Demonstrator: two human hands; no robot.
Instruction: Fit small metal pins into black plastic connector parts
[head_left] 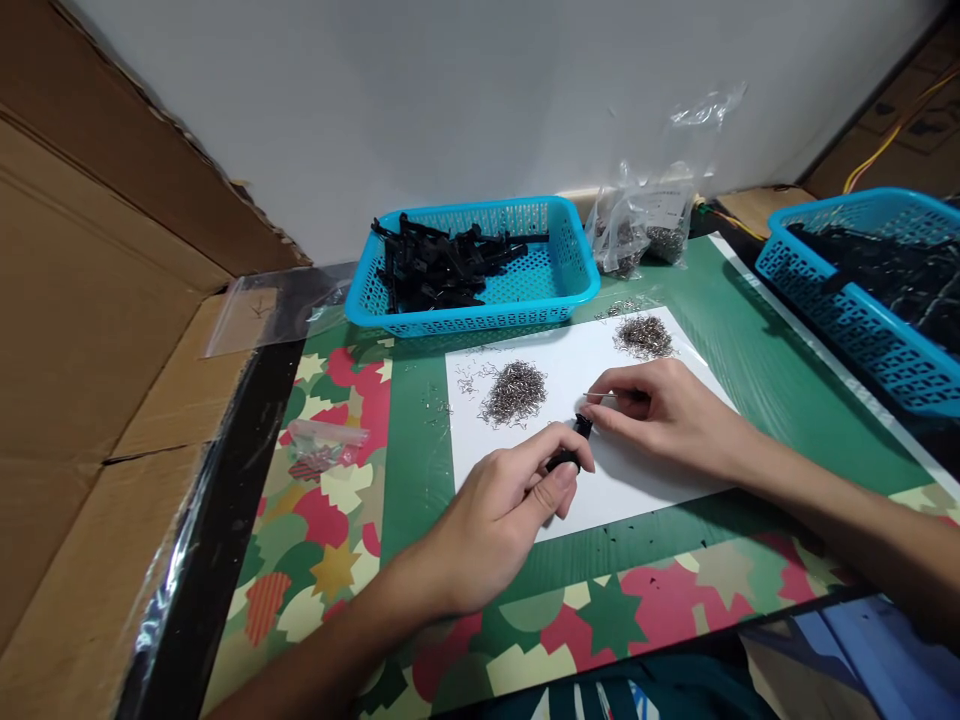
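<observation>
Beside my right hand (667,415), pinching a silvery metal rod (601,395), my left hand (514,500) clamps a slim black plastic piece (583,426), seemingly steadying it.

Paper sheet (576,358), on table covering (420,480): one part (583,425) over its centre, left heap (516,393) at ten o'clock, right heap (643,337) at one. Around the sheet: loaded basket (480,322), eleven o'clock; filled bags (666,215), half past twelve; second loaded basket (847,295), two; small bag (330,440), nine.
</observation>
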